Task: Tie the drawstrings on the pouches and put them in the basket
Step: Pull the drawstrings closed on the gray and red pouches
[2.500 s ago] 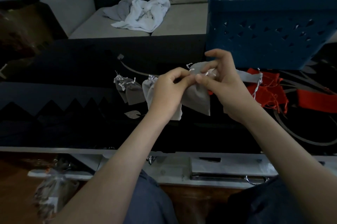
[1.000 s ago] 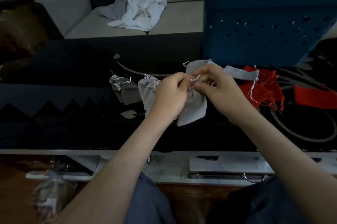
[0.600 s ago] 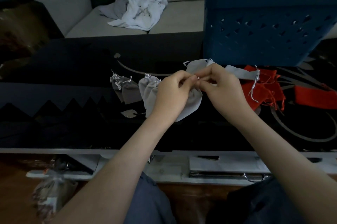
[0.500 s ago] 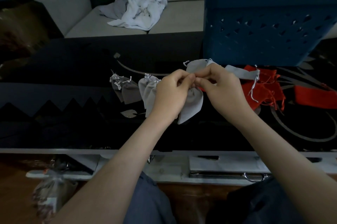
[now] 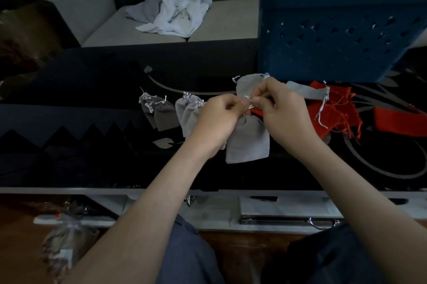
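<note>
drawstrings (image 5: 250,105): too small to tell | basket (image 5: 335,29): cut by right edge

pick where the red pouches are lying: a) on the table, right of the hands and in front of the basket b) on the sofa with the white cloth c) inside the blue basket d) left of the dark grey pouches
a: the red pouches lie on the dark table, right of the right hand and in front of the blue basket.
</note>
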{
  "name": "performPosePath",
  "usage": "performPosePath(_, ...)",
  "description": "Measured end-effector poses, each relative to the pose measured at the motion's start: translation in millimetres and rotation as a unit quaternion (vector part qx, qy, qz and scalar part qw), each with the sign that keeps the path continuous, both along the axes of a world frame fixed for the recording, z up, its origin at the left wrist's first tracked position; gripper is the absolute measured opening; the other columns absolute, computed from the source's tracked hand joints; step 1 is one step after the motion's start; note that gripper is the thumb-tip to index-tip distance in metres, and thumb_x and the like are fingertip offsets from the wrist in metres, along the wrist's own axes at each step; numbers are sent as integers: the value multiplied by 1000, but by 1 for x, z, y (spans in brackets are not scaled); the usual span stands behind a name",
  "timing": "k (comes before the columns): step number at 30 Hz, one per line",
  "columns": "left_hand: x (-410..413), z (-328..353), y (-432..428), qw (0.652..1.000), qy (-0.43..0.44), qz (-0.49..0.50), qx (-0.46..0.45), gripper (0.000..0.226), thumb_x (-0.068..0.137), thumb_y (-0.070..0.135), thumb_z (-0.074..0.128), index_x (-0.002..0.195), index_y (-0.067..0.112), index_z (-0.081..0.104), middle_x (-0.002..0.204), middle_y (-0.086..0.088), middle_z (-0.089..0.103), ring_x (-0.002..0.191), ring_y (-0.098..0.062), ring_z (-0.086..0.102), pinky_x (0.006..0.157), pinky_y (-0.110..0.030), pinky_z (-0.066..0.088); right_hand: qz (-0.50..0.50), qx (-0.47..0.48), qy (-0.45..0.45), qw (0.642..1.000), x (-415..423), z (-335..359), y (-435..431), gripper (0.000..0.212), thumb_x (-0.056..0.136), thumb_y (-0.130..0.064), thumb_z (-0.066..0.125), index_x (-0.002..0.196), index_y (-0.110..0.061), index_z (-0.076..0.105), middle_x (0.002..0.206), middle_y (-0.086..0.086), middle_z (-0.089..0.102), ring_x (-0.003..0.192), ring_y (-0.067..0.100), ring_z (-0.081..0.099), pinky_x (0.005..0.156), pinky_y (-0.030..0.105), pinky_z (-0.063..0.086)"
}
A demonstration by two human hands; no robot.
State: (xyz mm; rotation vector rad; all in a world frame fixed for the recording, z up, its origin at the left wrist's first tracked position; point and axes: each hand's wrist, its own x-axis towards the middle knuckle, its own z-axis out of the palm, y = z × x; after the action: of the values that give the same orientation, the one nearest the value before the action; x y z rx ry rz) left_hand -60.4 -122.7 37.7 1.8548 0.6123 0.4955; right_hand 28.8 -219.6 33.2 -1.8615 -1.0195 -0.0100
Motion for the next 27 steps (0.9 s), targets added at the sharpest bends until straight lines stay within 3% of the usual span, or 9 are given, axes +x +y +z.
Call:
performPosePath(6, -6, -2, 1, 998, 40, -35, -25, 21, 93, 16, 58, 74, 18, 66, 74, 3, 65, 74, -6, 59, 71, -18, 45, 50, -6, 72, 996, 4, 6, -2, 27, 91, -2, 53, 77, -25, 53, 73, -9, 58, 70, -4, 55, 67, 9, 43)
performPosePath(9, -8, -4, 5, 997, 29, -23, -70, 22, 93, 17, 58, 73, 20, 67, 72, 4, 66, 74, -6, 61, 71, -18, 47, 49, -1, 81, 996, 9, 13, -7, 24, 92, -7, 53, 81, -27, 55, 77, -8, 60, 77, 3, 58, 72, 13, 45)
performPosePath(12, -4, -5, 9, 997, -8, -3, -80, 24, 94, 18, 58, 73, 23, 69, 75, -1, 69, 79, -12, 64, 81, -30, 48, 60, -31, 138, 988, 11, 11, -9, 6, 94, -21, 56, 94, -23, 61, 89, 3, 67, 88, 11, 62, 82, 21, 47)
performPosePath(15, -2, -6, 6, 996, -49, 2, -71, 23, 93, 15, 59, 75, 24, 70, 78, 3, 71, 82, -10, 65, 82, -27, 48, 84, -66, 171, 979, 8, 6, -6, 12, 91, -25, 60, 99, -19, 67, 93, 2, 70, 91, 13, 64, 87, 30, 49)
performPosePath(20, 1, -7, 2, 992, -103, 7, -77, 22, 92, 13, 59, 77, 24, 72, 78, 7, 72, 87, -8, 67, 87, -26, 50, 98, -52, 218, 970, 5, 2, -4, 10, 90, -12, 61, 87, -11, 71, 92, 6, 72, 83, 7, 63, 83, 25, 49)
performPosePath(24, 1, -7, -2, 988, -131, 17, -77, 24, 94, 18, 58, 76, 24, 73, 83, 2, 73, 91, -13, 68, 90, -31, 51, 124, -56, 262, 955, 6, 6, -4, 13, 91, -14, 60, 79, -14, 67, 75, -4, 66, 66, -2, 58, 67, 14, 46)
performPosePath(27, -2, -1, 4, 984, -128, -13, -125, 20, 93, 18, 58, 81, 20, 73, 82, 0, 72, 87, -13, 66, 88, -31, 50, 176, -35, 299, 937, 7, 10, -6, 16, 92, -9, 56, 78, -15, 62, 75, -4, 63, 71, 4, 57, 68, 16, 44)
